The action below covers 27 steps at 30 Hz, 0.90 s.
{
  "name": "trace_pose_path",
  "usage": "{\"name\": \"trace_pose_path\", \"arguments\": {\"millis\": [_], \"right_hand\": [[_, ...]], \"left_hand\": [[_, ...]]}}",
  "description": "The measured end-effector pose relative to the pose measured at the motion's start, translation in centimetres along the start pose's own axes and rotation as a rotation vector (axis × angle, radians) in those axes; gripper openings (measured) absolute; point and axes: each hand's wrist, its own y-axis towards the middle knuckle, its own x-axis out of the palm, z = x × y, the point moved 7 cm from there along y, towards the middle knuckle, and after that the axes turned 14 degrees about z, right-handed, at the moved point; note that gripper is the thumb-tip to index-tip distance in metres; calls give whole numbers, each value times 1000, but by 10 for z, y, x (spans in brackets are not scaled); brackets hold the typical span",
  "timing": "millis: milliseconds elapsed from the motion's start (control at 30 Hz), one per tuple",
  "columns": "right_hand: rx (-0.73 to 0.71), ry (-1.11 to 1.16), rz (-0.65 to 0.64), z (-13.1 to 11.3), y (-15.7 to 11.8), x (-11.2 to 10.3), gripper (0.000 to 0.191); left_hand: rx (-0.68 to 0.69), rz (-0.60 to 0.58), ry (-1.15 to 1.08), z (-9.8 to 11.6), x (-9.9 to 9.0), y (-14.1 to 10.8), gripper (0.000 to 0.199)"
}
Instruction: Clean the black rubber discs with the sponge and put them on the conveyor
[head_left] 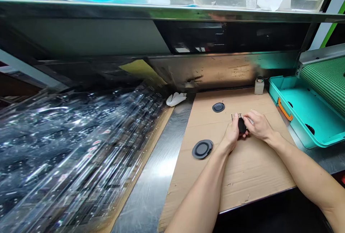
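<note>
Above the cardboard sheet (pixel 256 168), a small black round part (pixel 242 125) is held between both hands. My left hand (pixel 232 132) grips it from the left, with the thumb up along its side. Fingers of my right hand (pixel 257 124) are pinched at its upper right edge; whether they hold anything else is too small to tell. On the cardboard lie two dark grey discs: a larger one (pixel 202 149) left of my left forearm and a smaller one (pixel 218 107) farther back.
A teal tray (pixel 296 127) with an orange latch and some black pieces stands at the right, beside a green conveyor belt (pixel 327 78). A small bottle (pixel 259 86) stands at the back. Stacked clear plastic trays (pixel 81 154) fill the left. White crumpled paper (pixel 175 99) lies near them.
</note>
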Motion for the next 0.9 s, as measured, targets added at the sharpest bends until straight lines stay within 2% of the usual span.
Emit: {"name": "trace_pose_path", "arguments": {"millis": [100,267,400,633,900], "right_hand": [[-49,-17,-8,1,-2,2,20],[-88,-147,-92,2,-3,6,18],[-154,-180,-116,-3,-3,6,18],[-161,-229,-148,-1,-5,12,20],[-169,-264,-158,-1,-7,13,25]], "left_hand": [[54,1,110,2,-2,0,69],[37,54,200,3,-4,-3,73],[81,65,244,5,-1,-6,70],[24,113,91,-1,-3,-3,66],[64,166,103,5,-8,-5,64]]}}
